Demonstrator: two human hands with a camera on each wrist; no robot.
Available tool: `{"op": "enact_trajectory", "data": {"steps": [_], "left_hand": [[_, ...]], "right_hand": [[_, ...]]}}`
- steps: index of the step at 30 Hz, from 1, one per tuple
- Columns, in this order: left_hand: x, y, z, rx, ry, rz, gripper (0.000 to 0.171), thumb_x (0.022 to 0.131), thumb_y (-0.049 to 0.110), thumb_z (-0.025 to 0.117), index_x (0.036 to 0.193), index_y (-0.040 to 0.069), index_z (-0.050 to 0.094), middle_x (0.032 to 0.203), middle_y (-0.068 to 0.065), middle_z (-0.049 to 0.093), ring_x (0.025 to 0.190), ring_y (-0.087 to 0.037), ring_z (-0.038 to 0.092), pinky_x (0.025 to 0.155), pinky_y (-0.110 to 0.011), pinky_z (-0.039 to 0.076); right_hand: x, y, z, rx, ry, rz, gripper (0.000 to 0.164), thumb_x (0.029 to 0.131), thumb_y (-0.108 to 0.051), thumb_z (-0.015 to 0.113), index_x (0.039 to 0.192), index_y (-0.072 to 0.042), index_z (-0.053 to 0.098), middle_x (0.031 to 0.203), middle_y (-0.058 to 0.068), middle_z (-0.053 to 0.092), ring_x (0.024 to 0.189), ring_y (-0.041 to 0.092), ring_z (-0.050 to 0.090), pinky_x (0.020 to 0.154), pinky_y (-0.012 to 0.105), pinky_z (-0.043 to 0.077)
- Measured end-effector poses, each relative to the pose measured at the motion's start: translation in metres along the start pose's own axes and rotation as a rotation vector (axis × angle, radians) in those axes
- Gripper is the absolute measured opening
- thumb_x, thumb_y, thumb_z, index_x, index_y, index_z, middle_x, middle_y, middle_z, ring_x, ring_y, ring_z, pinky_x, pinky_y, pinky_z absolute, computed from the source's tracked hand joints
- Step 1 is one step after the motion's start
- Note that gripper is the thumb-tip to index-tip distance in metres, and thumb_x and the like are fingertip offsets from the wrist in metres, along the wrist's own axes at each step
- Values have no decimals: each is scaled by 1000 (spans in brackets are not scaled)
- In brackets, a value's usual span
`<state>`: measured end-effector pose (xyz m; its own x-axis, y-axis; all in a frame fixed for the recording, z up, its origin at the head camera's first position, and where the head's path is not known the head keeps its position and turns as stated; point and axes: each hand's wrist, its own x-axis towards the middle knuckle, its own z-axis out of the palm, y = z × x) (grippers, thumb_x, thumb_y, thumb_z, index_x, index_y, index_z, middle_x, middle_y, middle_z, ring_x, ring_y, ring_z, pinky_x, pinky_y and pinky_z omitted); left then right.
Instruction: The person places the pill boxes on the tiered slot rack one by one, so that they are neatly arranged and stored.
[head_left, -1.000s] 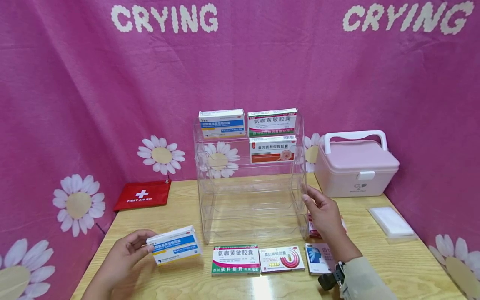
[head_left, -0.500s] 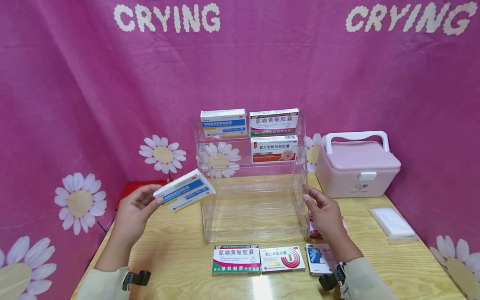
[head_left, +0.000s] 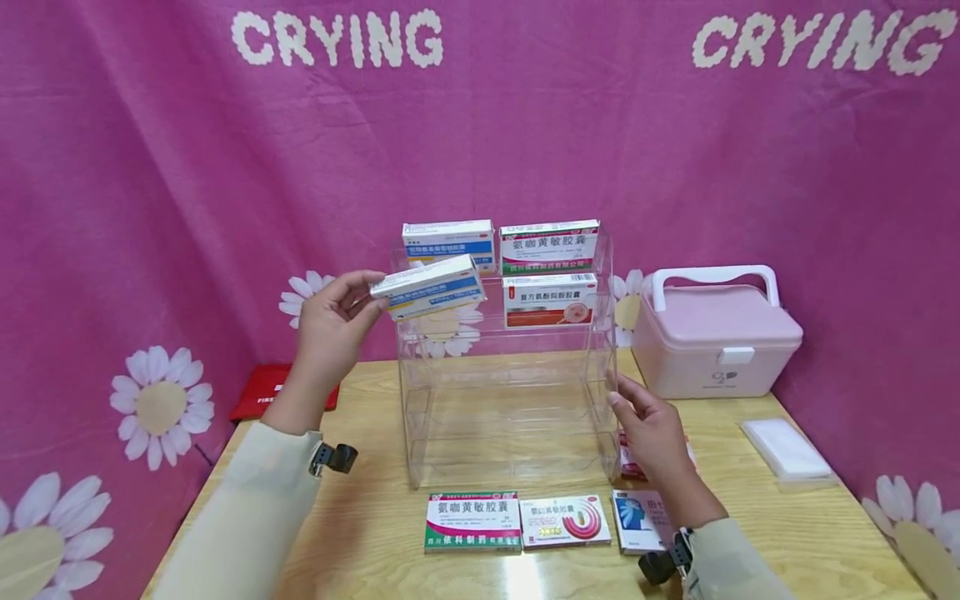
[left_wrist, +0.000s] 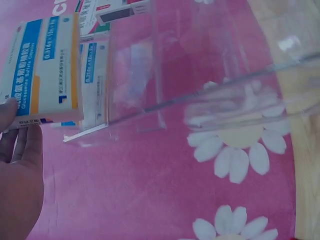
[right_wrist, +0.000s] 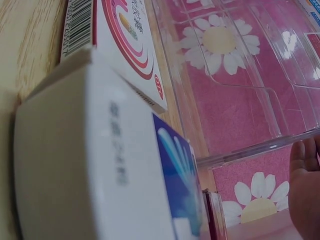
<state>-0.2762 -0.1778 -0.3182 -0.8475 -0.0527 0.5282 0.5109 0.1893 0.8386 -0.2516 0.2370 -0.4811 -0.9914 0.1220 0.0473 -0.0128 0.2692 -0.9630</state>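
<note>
My left hand (head_left: 333,327) pinches a white, blue and yellow medicine box (head_left: 431,287), marked Glucosamine Sulfate Capsules in the left wrist view, at its left end. The box is tilted in front of the upper left of a clear tiered display rack (head_left: 510,425). Behind it, a matching box (head_left: 450,239) stands on the top tier beside a green and white box (head_left: 550,247). One tier lower on the right is an orange and white box (head_left: 550,302). My right hand (head_left: 651,427) holds the rack's right side edge, its grip partly hidden.
Along the table front lie a green and white box (head_left: 472,522), a box with red arcs (head_left: 566,521) and a blue and white box (head_left: 641,521). A red box (head_left: 632,460) lies partly behind my right hand. A pink case (head_left: 716,342) and red first aid pouch (head_left: 262,392) flank the rack.
My left hand has carried the glucosamine box up and to the right, from low over the table to the rack's upper left. The right hand has stayed at the rack's side.
</note>
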Motion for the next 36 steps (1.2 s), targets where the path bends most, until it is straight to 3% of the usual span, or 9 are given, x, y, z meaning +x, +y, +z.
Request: {"op": "enact_trajectory", "data": {"steps": [5, 10, 13, 20, 27, 36], "left_hand": [[13, 2, 12, 55, 25, 10, 33, 98, -9, 74, 131, -6, 72, 131, -23, 75, 115, -13, 75, 101, -21, 61], [20, -2, 19, 110, 47, 21, 33, 97, -9, 75, 130, -3, 74, 135, -23, 74, 124, -32, 74, 101, -25, 62], [23, -6, 22, 140, 45, 37, 33, 97, -10, 74, 130, -2, 75, 136, -22, 73, 126, -36, 73, 102, -28, 61], [27, -14, 24, 231, 0, 2, 33, 100, -6, 73, 133, 0, 75, 138, -20, 72, 127, -36, 74, 105, -36, 61], [34, -13, 26, 367, -54, 31, 33, 105, 2, 71, 137, 5, 73, 136, -19, 73, 123, -34, 75, 106, -44, 62], [36, -7, 43, 484, -112, 1, 35, 107, 1, 66, 140, 5, 74, 135, -21, 73, 122, -35, 76, 104, -46, 64]], "right_hand": [[2, -1, 0, -3, -6, -8, 53, 113, -41, 60, 163, -26, 53, 170, 1, 49, 162, 27, 41, 130, 49, 39], [4, 1, 1, 7, -13, -14, 53, 113, -40, 60, 163, -24, 53, 169, 2, 50, 162, 28, 41, 129, 50, 40], [5, 2, 1, 16, -15, -23, 53, 113, -40, 60, 163, -23, 54, 169, 2, 50, 162, 28, 41, 129, 49, 41], [3, 3, 2, -2, -22, -22, 53, 113, -40, 60, 163, -25, 53, 170, 1, 50, 162, 28, 40, 130, 50, 39], [1, 4, 2, 11, -20, -13, 53, 113, -40, 60, 163, -26, 53, 170, 0, 49, 163, 28, 39, 132, 51, 37], [1, 7, 1, 20, -9, -19, 53, 113, -39, 60, 163, -23, 53, 170, 1, 50, 162, 27, 41, 131, 49, 38]]}}
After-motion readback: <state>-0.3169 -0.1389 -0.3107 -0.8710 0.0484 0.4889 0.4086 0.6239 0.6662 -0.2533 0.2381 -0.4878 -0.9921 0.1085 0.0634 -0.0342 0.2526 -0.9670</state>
